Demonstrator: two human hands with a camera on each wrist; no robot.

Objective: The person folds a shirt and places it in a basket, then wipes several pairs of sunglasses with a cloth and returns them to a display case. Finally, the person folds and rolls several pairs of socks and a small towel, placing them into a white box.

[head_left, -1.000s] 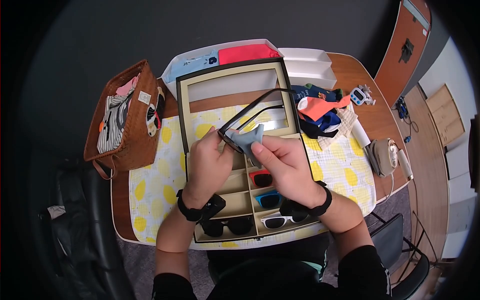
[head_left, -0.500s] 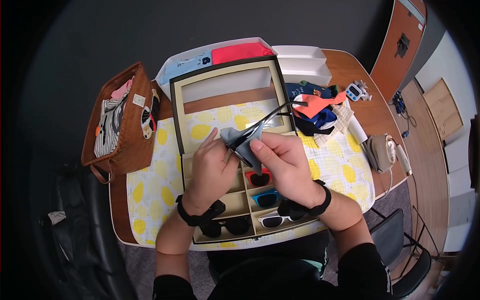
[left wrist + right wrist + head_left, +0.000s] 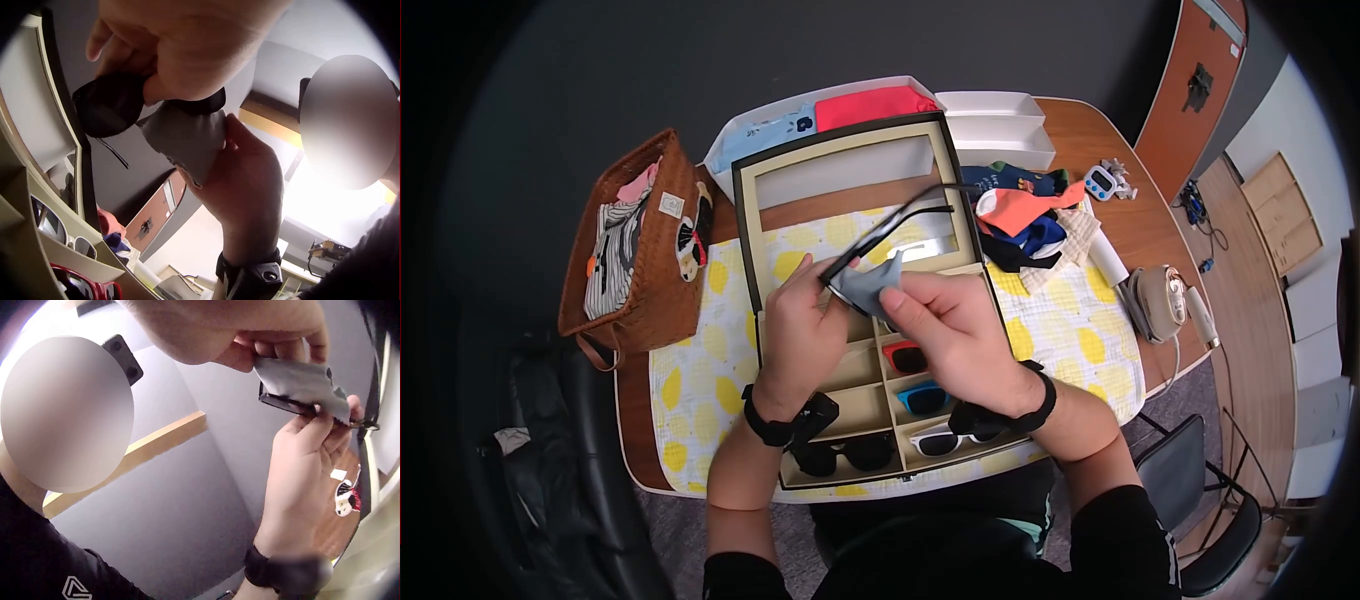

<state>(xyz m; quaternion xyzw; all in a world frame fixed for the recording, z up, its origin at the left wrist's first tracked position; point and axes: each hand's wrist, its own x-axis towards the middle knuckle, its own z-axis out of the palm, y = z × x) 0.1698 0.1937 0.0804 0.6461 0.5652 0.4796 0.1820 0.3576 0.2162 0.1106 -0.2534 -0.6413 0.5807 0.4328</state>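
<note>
Two hands: both busy, raised above the case.
Left hand [image 3: 805, 330]: fingers curled in on the shades [image 3: 109, 106], thumb near the bridge between the dark lenses.
Right hand [image 3: 960, 335]: thumb and fingers closed on the grey cloth [image 3: 190, 137], with no gap beyond its thickness.
Cloth: bunched against one lens, covering part of it; the other lens is bare.
Shades: in the air between the hands, temples unfolded and pointing away from the person toward the lid [image 3: 750, 230].
Wrists: a black band with a small camera on each.
Case [image 3: 850, 370]: beneath the hands, cream-lined, divided into compartments, lid raised at the far side.
Right column: red pair [image 3: 905, 355], then blue pair [image 3: 925, 400], then white pair [image 3: 940, 443] nearest the person, partly hidden by the right wrist camera.
Left column: another black pair [image 3: 840, 455] in the nearest compartment.
Under the case: lemon-print mat [image 3: 710, 400] on the wooden table [image 3: 1080, 130].
Left side: wicker basket [image 3: 655, 300] with striped fabric.
Right side: socks [image 3: 1030, 210], timer [image 3: 1100, 182], steamer [image 3: 1165, 300].
</note>
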